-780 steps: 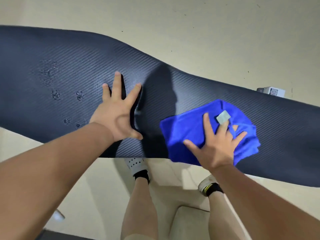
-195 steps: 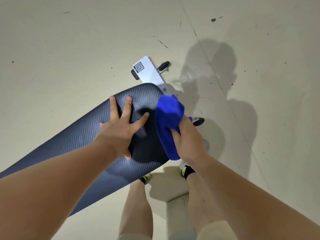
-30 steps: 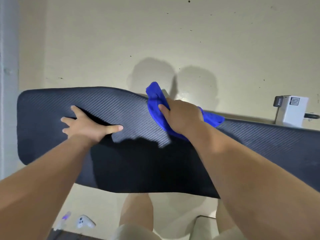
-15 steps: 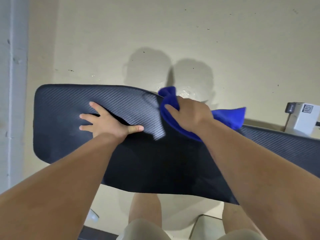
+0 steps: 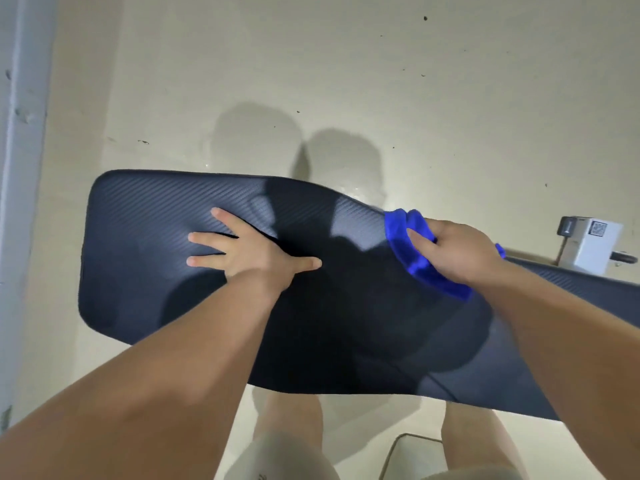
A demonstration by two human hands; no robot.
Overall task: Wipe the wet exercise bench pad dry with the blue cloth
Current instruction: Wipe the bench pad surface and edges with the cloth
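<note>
Step in hand: I judge that I am in the middle of a wiping stroke along the far edge of the bench pad (image 5: 138, 289).
Right hand: my right hand (image 5: 460, 254) has its fingers (image 5: 420, 237) curled around the bunched blue cloth (image 5: 408, 265) and presses it on that edge. The cloth sticks out ahead of the fingertips and below the palm.
Left hand: my left hand (image 5: 252, 258) lies flat on the pad, its fingers (image 5: 207, 237) spread wide and holding nothing. The thumb points toward the cloth, well apart from it.
Pad: dark and ribbed, its rounded end is beyond the left fingertips. I see no drops, but shadow hides the part between thumb and cloth.
Next move: I think it calls for firm, even pressure, to draw the cloth toward the left thumb while the flat hand steadies the pad.
</note>
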